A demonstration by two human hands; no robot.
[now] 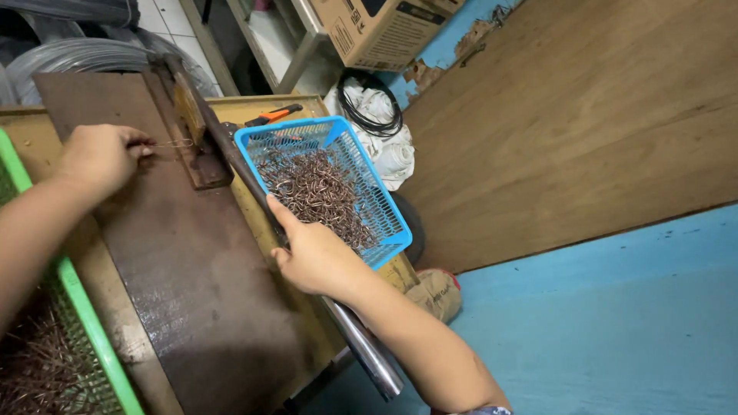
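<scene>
**Visitor:** What are the hands doing at the bench?

**Onlooker:** The person's left hand (98, 156) rests on a dark metal plate (184, 277) that covers the workbench (257, 223). Its fingertips pinch a thin bent piece of wire (175, 143), holding it against a small rusty bending block (196, 127) at the far end of the plate.

**Visitor:** And the other hand?

**Onlooker:** The right hand (311, 253) is clenched around a long steel lever bar (361, 346). The bar runs diagonally from the block, along the plate's right edge, and its shiny end sticks out past the near side of the bench.

**Visitor:** What lies around them?

**Onlooker:** Just beside the right hand, on the bench's right side, sits a blue plastic basket (384, 207) heaped with small brownish bent wire pieces (315, 192). At the far left a green basket (100, 338) holds more wire, under the left forearm. An orange-handled tool (275, 115) lies behind the blue basket. Beyond the bench there is a coil of black cable (370, 107) on white cloth bundles (392, 154), and a cardboard box (380, 27) stands on a metal frame. A wooden board (576, 131) leans above the blue floor (615, 323).
</scene>
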